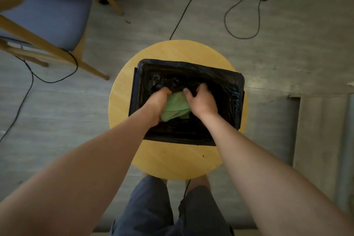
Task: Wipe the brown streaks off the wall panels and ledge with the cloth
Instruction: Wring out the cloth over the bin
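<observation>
**Cloth worked inside a lined tub**

Both arms reach into the black-lined tub (191,65), which stands on a round wooden stool (172,161). The left hand (158,103) and right hand (202,101) each close round one side of the green cloth (175,108) and bunch it between them. This is probably wetting or wringing, with drips kept inside. The wall panels and ledge are out of view.

support: round wooden stool (172,161) | on it: black-lined bin (232,101) | beneath: grey floor (287,53)
</observation>
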{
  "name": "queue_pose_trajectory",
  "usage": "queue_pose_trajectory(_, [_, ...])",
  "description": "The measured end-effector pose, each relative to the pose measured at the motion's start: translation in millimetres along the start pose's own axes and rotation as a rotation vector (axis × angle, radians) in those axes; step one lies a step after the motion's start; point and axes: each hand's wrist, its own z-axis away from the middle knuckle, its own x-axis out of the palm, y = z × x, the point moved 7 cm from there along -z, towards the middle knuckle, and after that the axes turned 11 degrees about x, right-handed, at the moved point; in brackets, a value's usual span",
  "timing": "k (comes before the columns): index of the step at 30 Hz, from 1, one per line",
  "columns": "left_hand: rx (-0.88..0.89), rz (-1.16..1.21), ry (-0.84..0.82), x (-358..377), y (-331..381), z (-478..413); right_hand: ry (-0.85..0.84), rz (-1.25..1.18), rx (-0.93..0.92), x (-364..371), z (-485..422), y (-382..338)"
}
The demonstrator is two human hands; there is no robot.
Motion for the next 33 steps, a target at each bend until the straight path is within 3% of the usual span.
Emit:
queue_pose_trajectory(3, [-0.011, 0.020, -0.012, -7.7, -2.5, -1.3, -0.055, -0.229, 0.007, -4.5, 6.3, 12.7])
queue_pose_trajectory(6, [0.062, -0.031, -0.068, -1.3, -3.0, -5.6, -0.254, 0.020, -0.133, 11.7, 17.6, 24.0])
queue_pose_trajectory(8, [0.143, -0.110, -0.064, -1.7, 0.1, -7.6, -0.292, 0.082, -0.156, 15.0, 19.5, 31.2])
queue_pose_trajectory(13, [0.156, -0.320, 0.015, -16.8, -14.3, -22.2, -0.183, -0.494, 0.168, 2.2, 4.1, 56.5])
queue_pose_trajectory(18, [-0.008, -0.042, 0.098, -7.4, -16.5, -16.0, -0.197, -0.676, 0.424, 34.0, 7.3, 53.8])
queue_pose_trajectory(21, [-0.075, 0.150, -0.002, 13.4, -18.3, -10.2, -0.239, -0.623, 0.316, 47.7, 16.2, 31.2])
queue_pose_trajectory(24, [-0.018, 0.213, -0.038, 25.3, -16.6, -12.4, -0.271, -0.526, 0.187, 48.6, 36.6, 9.7])
queue_pose_trajectory(30, [0.129, 0.109, 0.036, 29.0, -3.6, -19.7, -0.135, -0.568, -0.089, 9.1, 81.2, -9.8])
queue_pose_trajectory(33, [0.058, 0.170, -0.012, 35.4, -5.8, -10.7, -0.048, -0.414, -0.208, 8.8, 82.6, -23.3])
